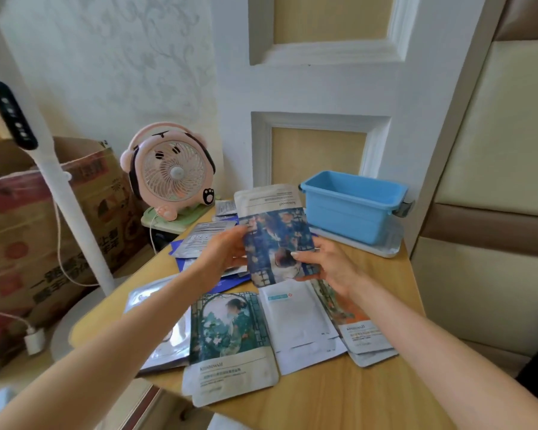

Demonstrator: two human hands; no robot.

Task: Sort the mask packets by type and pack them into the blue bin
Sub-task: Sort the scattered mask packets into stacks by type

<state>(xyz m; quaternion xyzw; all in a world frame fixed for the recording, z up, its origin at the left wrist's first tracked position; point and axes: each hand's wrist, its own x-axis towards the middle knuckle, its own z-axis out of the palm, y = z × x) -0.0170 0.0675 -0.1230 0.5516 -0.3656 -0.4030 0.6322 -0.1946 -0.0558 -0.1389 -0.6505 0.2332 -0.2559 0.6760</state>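
Observation:
I hold a blue-picture mask packet (275, 234) upright above the table, upside down with its white end on top. My left hand (222, 252) grips its left edge and my right hand (326, 265) pinches its lower right side. Below lie a green-picture packet (230, 342), white packets (298, 324), an orange-picture packet (359, 330) and silver packets (165, 324). More silver and blue packets (204, 234) lie behind my left hand. The blue bin (354, 206) stands at the back right and looks empty from here.
The wooden table (339, 395) ends near my body and at the left. A pink desk fan (171, 172) stands at the back left. Beside the table are a white lamp pole (75, 218) and a cardboard box (28, 218). A white tray (382, 249) lies under the bin.

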